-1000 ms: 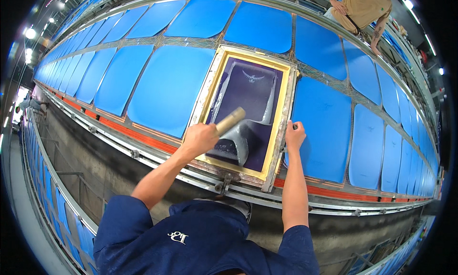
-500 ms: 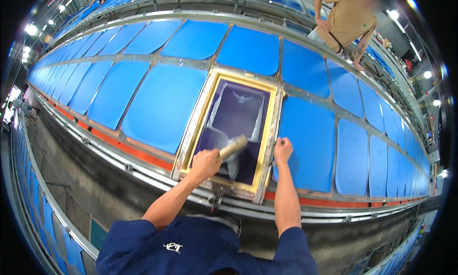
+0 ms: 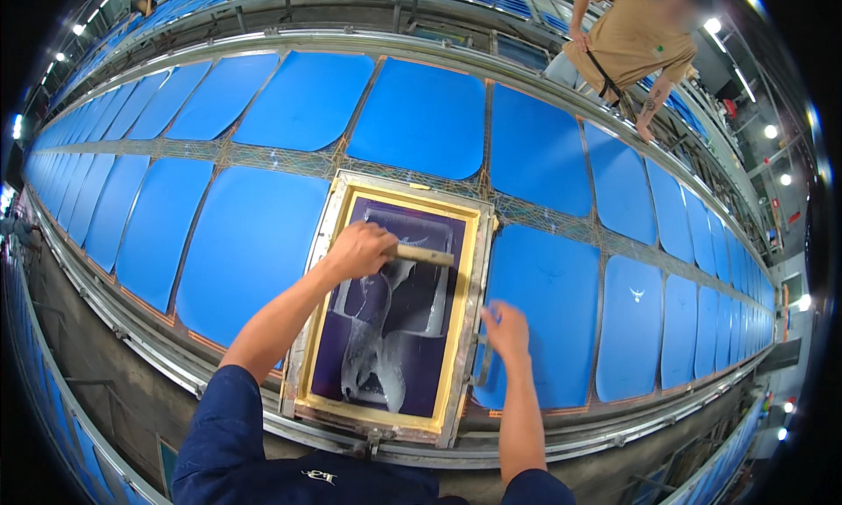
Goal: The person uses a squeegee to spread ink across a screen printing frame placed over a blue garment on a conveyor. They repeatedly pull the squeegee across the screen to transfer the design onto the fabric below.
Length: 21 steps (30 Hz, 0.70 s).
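Observation:
My left hand is closed around the end of a squeegee with a pale, worn handle. The squeegee lies crosswise over the upper part of a dark purple mesh screen. Whitish, glossy ink streaks the mesh below it; a winged emblem shows partly above the handle. Yellow tape lines the screen's worn frame. Beside the frame's right edge is my right hand, fingers loosely bent, slightly blurred, and holding nothing visible. A curved metal handle on the frame sits just below that hand, apart from it.
Blue panels with rounded corners lie in two rows along the long table. One panel on the right bears a small white winged print. Metal rails edge the table. A person in a tan shirt leans at the far side.
My left hand has pushed the squeegee away from me up the screen, leaving more ink streaks behind. My right hand has come off the frame's edge. The view has shifted.

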Each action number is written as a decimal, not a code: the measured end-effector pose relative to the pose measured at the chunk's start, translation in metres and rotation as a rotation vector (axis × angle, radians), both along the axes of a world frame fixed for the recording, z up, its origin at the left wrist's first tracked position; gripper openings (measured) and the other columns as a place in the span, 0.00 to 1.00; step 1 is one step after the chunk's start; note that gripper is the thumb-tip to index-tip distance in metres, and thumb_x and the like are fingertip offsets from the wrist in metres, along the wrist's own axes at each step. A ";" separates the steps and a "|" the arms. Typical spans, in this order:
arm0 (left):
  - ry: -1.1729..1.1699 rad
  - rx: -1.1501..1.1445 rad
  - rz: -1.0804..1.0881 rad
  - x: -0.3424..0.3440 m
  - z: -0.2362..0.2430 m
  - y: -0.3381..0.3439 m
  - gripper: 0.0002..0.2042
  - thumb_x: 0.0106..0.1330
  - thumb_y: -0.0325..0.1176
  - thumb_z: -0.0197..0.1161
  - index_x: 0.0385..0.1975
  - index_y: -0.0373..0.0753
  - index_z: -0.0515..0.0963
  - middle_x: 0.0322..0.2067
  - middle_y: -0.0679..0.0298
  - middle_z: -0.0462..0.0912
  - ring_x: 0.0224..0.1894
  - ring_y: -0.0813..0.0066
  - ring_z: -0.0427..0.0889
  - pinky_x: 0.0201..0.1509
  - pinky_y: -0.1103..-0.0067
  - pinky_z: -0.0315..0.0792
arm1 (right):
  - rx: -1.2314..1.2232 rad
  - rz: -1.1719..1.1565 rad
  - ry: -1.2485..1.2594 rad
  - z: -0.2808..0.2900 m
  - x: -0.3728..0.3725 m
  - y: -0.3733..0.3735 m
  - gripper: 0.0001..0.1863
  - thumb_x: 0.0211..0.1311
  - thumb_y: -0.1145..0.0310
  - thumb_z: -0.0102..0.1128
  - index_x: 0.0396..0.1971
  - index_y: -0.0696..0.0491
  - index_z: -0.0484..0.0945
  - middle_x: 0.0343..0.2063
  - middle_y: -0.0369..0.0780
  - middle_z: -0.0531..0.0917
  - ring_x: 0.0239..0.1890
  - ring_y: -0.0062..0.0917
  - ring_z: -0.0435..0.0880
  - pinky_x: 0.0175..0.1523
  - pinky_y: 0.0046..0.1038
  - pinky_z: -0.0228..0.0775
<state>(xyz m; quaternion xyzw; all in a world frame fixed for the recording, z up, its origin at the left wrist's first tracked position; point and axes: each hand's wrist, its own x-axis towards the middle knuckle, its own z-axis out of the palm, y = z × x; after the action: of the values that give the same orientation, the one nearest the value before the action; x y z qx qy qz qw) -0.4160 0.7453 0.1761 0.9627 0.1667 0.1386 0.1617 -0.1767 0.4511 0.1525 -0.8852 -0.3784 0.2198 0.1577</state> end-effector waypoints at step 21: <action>0.139 -0.013 0.093 0.049 -0.032 0.079 0.13 0.50 0.43 0.76 0.28 0.43 0.84 0.25 0.59 0.85 0.31 0.51 0.84 0.35 0.61 0.76 | 0.060 0.505 -0.037 0.016 0.023 0.229 0.15 0.46 0.69 0.75 0.37 0.55 0.87 0.31 0.54 0.86 0.40 0.49 0.87 0.49 0.43 0.79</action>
<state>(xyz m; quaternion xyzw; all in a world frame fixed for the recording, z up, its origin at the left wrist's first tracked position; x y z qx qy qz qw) -0.3667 0.8239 0.1443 0.9602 0.2229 0.0779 0.1494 -0.1533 0.6802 0.1687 -0.7615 -0.5966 0.2247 0.1170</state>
